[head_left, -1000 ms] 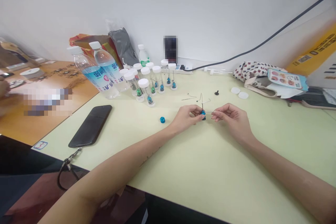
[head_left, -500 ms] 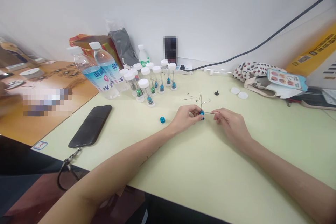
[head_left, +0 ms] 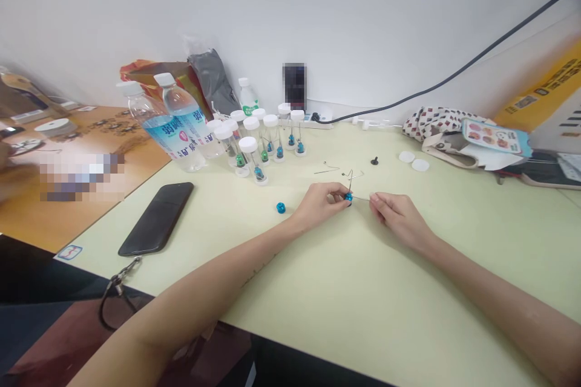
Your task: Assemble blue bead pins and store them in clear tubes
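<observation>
**A:** What is the left hand (head_left: 320,204) doing at this moment?

**B:** It is grasping a small blue bead (head_left: 348,196) between the thumb and fingers. The bead is sitting at the fingertips, a little above the table, and one wire is standing up from it.

**A:** And the right hand (head_left: 399,217)?

**B:** It is reaching toward the left hand, with its fingertips (head_left: 373,198) just beside the end of a thin wire (head_left: 361,198) that is coming out of the bead sideways. I think they are not gripping it, but the view is small, so I cannot tell for sure.

**A:** Which step is in hand, and what is the next move calling for?

**B:** In my judgement, the hands are working the wire at the bead. A fine, steady pinch is needed, because the wire is so thin.

**A:** What is different from the earliest picture?

**B:** The right hand is lying lower and flatter now, and its fingers are farther from the bead.

**A:** What is lying near the hands?

**B:** To the left of the left hand, a second blue bead (head_left: 281,208) is lying on the table. Beyond it, white-capped tubes (head_left: 248,157) are standing in a group.
</observation>
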The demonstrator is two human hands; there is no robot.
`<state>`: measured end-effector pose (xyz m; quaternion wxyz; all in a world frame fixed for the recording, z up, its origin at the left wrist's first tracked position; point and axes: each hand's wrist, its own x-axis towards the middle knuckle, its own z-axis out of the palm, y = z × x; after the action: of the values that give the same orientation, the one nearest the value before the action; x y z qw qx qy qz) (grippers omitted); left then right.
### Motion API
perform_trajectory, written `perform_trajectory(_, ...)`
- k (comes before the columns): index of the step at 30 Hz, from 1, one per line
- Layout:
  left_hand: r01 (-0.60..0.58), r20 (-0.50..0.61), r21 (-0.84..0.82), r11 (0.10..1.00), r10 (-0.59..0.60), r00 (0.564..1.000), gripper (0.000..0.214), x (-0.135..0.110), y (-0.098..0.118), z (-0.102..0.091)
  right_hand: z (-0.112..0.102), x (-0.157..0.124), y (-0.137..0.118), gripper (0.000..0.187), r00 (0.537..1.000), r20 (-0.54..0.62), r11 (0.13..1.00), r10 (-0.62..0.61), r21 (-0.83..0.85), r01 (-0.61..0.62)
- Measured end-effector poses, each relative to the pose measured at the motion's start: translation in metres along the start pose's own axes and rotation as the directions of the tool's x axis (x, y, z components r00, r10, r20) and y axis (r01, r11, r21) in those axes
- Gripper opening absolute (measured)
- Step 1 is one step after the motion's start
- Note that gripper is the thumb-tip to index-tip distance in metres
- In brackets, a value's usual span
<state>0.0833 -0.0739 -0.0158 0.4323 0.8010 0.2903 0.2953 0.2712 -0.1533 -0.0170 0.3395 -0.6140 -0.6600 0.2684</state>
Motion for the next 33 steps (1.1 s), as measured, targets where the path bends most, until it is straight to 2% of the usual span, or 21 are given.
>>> perform_trajectory(4, -0.004, 0.013, 0.044, 0.999, 0.004, 1.0, 0.022, -0.001, 0.005, -0.001, 0.0, 0.001, 0.003, 0.047, 0.999, 0.023, 0.989, 0.047, 0.142, -0.05)
perform_trajectory(7, 0.003, 0.008, 0.045, 0.999, -0.003, 1.0, 0.021, -0.002, 0.007, -0.001, 0.001, 0.001, 0.001, 0.045, 0.999, -0.003, 0.992, 0.048, 0.118, -0.048)
perform_trajectory(9, 0.016, 0.002, 0.029, 0.999, -0.016, 1.0, 0.021, -0.002, 0.007, -0.001, 0.001, 0.001, -0.002, 0.039, 0.998, -0.059, 0.999, 0.005, 0.043, -0.003)
perform_trajectory(12, 0.036, 0.003, 0.009, 0.999, -0.036, 0.999, 0.021, -0.002, 0.006, -0.001, 0.001, 0.0, -0.006, 0.031, 0.979, -0.159, 0.989, -0.13, -0.084, 0.118)
perform_trajectory(19, 0.053, 0.003, -0.029, 0.998, -0.053, 0.999, 0.021, -0.001, 0.006, 0.0, 0.003, -0.003, -0.002, 0.02, 0.919, -0.285, 0.959, -0.274, -0.16, 0.236)
perform_trajectory(27, 0.049, 0.005, -0.08, 0.996, -0.049, 0.999, 0.022, -0.001, 0.003, 0.002, 0.005, 0.0, 0.009, 0.035, 0.857, -0.196, 0.823, -0.477, -0.441, 0.357)
perform_trajectory(33, 0.04, -0.012, -0.109, 0.993, -0.042, 0.999, 0.022, 0.0, 0.0, 0.001, 0.006, -0.002, 0.017, 0.041, 0.874, -0.064, 0.735, -0.482, -0.572, 0.363)
